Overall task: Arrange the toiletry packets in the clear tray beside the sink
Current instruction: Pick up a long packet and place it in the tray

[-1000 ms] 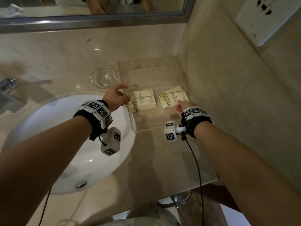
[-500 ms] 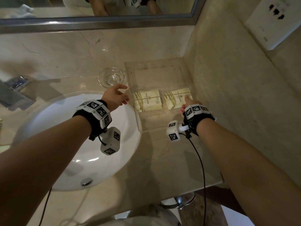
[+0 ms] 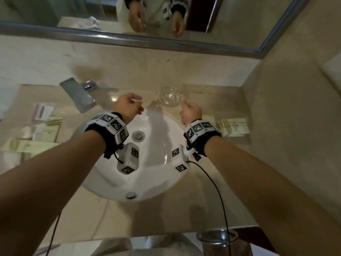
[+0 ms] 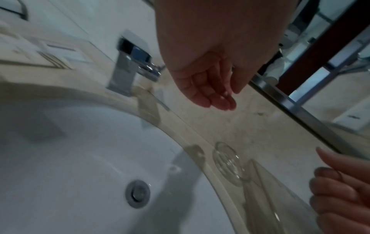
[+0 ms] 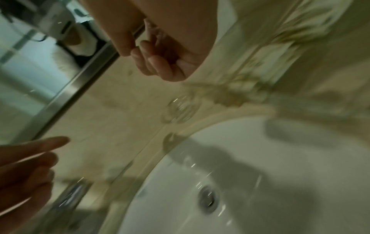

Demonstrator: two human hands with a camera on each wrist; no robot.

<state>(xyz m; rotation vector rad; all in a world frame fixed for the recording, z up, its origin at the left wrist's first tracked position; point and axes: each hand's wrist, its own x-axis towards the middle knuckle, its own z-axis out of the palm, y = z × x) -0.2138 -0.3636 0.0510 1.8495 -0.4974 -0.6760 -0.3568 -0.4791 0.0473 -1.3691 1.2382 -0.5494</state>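
Note:
The clear tray [image 3: 217, 102] stands on the counter right of the sink, with cream toiletry packets [image 3: 234, 127] lying side by side in its near half. More packets [image 3: 50, 124] lie loose on the counter left of the sink; they also show blurred in the left wrist view [image 4: 40, 55]. Both hands hover over the back rim of the basin, apart from the tray. My left hand [image 3: 129, 106] [image 4: 210, 88] has loosely curled fingers and holds nothing. My right hand [image 3: 190, 111] [image 5: 160, 63] is also loosely curled and empty, just left of the tray.
A small glass dish [image 3: 168, 97] sits behind the basin between my hands. The chrome faucet [image 3: 79, 95] stands at the back left. The white sink [image 3: 156, 172] fills the middle. A mirror [image 3: 166, 19] and a side wall [image 3: 286, 108] close in the corner.
Both hands have drawn back from the tray to above the sink; the right hand no longer touches the packets. The view swung left, bringing the faucet and the left-counter packets into sight.

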